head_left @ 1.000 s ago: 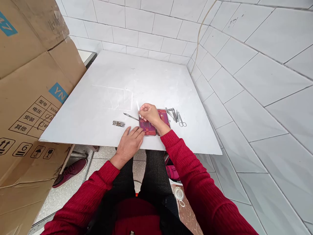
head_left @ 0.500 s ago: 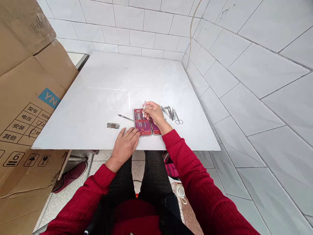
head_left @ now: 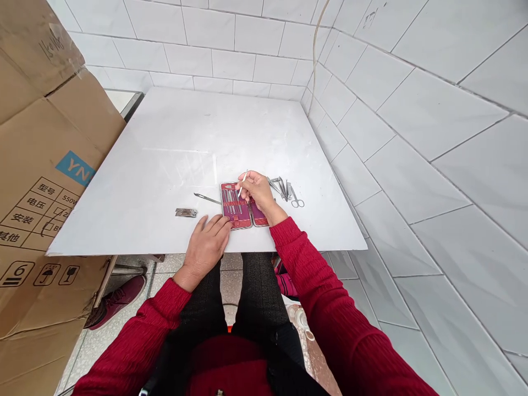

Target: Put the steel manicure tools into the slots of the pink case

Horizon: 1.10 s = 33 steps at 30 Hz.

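A manicure case [head_left: 242,224] lies spread open on the table, red with a purple lining. Several slim metal tools sit in a row under its strap in the left half. My right hand [head_left: 256,190] is over the case, pinching a thin silvery manicure tool [head_left: 243,183] that slants with its lower end toward the row; the tool's exact kind is too small to tell. My left hand [head_left: 207,240] rests flat, fingers stretched, fingertips touching the case's lower left edge. The right half of the case is partly hidden behind my right hand and wrist.
Nail clippers [head_left: 186,212] lie to the left, and a slim metal tool [head_left: 207,198] sits beside the case. Nippers [head_left: 281,188] and small scissors [head_left: 296,199] are on the right. A large cardboard box [head_left: 45,165] borders the white table [head_left: 173,126]; tiled walls stand behind and right.
The tool in my right hand has gone from nearly upright to slanted. My left hand stays at the case's edge. The whole view has shifted slightly.
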{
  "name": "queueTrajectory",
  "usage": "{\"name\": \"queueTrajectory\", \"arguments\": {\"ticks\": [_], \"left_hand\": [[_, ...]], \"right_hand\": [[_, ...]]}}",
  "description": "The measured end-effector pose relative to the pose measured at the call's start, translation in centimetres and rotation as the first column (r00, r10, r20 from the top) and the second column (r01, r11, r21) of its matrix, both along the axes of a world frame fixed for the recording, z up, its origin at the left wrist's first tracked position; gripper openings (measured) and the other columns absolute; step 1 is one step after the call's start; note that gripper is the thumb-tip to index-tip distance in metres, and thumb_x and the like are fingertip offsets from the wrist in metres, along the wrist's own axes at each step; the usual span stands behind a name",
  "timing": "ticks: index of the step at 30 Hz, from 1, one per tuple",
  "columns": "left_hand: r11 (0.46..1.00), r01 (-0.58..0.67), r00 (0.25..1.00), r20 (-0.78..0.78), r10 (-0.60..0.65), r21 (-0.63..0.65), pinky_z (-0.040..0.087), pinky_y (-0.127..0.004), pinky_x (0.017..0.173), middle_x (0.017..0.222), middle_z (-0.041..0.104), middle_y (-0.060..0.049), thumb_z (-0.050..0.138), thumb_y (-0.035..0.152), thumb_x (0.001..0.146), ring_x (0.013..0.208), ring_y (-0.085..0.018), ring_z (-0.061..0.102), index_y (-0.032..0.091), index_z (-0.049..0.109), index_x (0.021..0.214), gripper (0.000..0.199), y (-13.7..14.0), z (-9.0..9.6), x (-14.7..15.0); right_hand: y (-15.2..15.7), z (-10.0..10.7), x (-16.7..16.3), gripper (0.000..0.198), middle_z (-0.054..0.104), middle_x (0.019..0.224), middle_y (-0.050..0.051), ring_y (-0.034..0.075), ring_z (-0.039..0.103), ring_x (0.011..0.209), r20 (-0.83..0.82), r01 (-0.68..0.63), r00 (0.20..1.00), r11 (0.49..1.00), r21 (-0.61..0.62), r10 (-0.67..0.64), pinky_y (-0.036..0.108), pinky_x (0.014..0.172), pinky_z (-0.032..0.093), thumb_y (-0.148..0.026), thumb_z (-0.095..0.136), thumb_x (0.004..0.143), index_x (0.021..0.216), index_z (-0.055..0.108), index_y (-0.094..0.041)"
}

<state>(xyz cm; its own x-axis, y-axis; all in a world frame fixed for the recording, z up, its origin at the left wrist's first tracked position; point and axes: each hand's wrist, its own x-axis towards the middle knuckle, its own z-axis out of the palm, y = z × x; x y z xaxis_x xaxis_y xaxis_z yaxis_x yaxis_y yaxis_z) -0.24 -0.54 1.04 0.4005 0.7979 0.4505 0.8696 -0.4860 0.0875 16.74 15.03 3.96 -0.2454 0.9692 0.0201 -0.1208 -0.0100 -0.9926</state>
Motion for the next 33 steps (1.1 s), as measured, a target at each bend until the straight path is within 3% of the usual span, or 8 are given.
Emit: {"name": "queueTrajectory", "arguments": {"ticks": [4, 7, 13, 17, 22, 27, 33], "left_hand": [[1.0, 0.001, 1.0, -0.002, -0.001, -0.005, 0.045, -0.053, 0.112, 0.135, 0.071, -0.009, 0.045, 0.019, 0.104, 0.129, -0.028, 0.063, 0.022, 0.069, 0.126, 0.032, 0.0, 0.0, 0.0], [1.0, 0.001, 1.0, 0.008, -0.001, -0.015, 0.045, -0.053, 0.112, 0.135, 0.071, -0.01, 0.045, 0.018, 0.103, 0.13, -0.028, 0.063, 0.023, 0.068, 0.129, 0.034, 0.0, -0.1, 0.0], [1.0, 0.001, 1.0, 0.011, -0.001, -0.006, 0.044, -0.052, 0.113, 0.134, 0.072, -0.008, 0.044, 0.019, 0.104, 0.129, -0.027, 0.063, 0.023, 0.068, 0.127, 0.034, 0.1, -0.1, 0.0], [1.0, -0.001, 1.0, 0.009, 0.001, -0.012, 0.044, -0.053, 0.113, 0.133, 0.072, -0.009, 0.043, 0.019, 0.105, 0.129, -0.027, 0.063, 0.021, 0.068, 0.127, 0.034, 0.0, 0.1, 0.1], [1.0, 0.002, 1.0, 0.027, -0.002, -0.025, 0.044, -0.053, 0.113, 0.134, 0.071, -0.009, 0.044, 0.018, 0.104, 0.13, -0.027, 0.063, 0.023, 0.067, 0.131, 0.036, 0.0, 0.1, 0.1], [1.0, 0.003, 1.0, 0.02, -0.002, -0.023, 0.044, -0.053, 0.113, 0.134, 0.072, -0.009, 0.044, 0.018, 0.104, 0.13, -0.027, 0.063, 0.022, 0.068, 0.129, 0.035, 0.0, 0.2, 0.1], [1.0, 0.002, 1.0, 0.009, -0.002, -0.019, 0.044, -0.052, 0.113, 0.135, 0.071, -0.008, 0.044, 0.019, 0.105, 0.129, -0.027, 0.063, 0.022, 0.068, 0.127, 0.033, 0.0, 0.2, 0.1]], "right_hand": [[0.2, -0.2, 0.2, 0.019, 0.07, 0.074, -0.003, 0.008, 0.066, 0.057, -0.033, -0.002, 0.999, 1.0, 0.003, 0.002, 0.018, 0.055, 0.056, -0.03, 0.074, 0.085, 0.094, 0.06, -0.019], [0.2, -0.3, 0.4, 0.028, 0.07, 0.078, -0.002, 0.009, 0.07, 0.066, -0.025, 0.005, 1.0, 1.0, 0.001, -0.005, 0.02, 0.066, 0.06, -0.043, 0.074, 0.09, 0.098, 0.062, -0.019], [-0.2, 0.0, 0.5, 0.05, 0.069, 0.077, 0.001, 0.008, 0.065, 0.058, 0.039, 0.018, 0.999, 0.999, 0.035, -0.019, 0.017, 0.052, 0.052, -0.067, 0.059, 0.095, 0.091, 0.063, -0.017], [0.0, -0.2, 0.8, 0.047, 0.069, 0.078, 0.001, 0.007, 0.059, 0.053, 0.073, 0.038, 0.996, 0.998, 0.05, -0.041, 0.016, 0.044, 0.044, -0.064, 0.057, 0.098, 0.092, 0.064, -0.017], [0.3, -0.5, 1.4, 0.043, 0.058, 0.06, -0.006, 0.006, 0.049, 0.042, 0.2, 0.054, 0.977, 0.994, 0.092, -0.072, 0.017, 0.042, 0.04, -0.058, 0.056, 0.099, 0.098, 0.07, -0.018], [0.6, -0.5, 1.6, 0.035, 0.063, 0.059, -0.005, 0.008, 0.055, 0.044, 0.193, 0.105, 0.973, 0.987, 0.122, -0.127, 0.018, 0.047, 0.045, -0.053, 0.068, 0.092, 0.093, 0.068, -0.019], [0.9, -0.8, 1.5, 0.031, 0.061, 0.057, -0.01, 0.01, 0.057, 0.047, 0.221, 0.216, 0.942, 0.959, 0.184, -0.254, 0.02, 0.049, 0.045, -0.035, 0.07, 0.089, 0.114, 0.058, -0.021]]}}
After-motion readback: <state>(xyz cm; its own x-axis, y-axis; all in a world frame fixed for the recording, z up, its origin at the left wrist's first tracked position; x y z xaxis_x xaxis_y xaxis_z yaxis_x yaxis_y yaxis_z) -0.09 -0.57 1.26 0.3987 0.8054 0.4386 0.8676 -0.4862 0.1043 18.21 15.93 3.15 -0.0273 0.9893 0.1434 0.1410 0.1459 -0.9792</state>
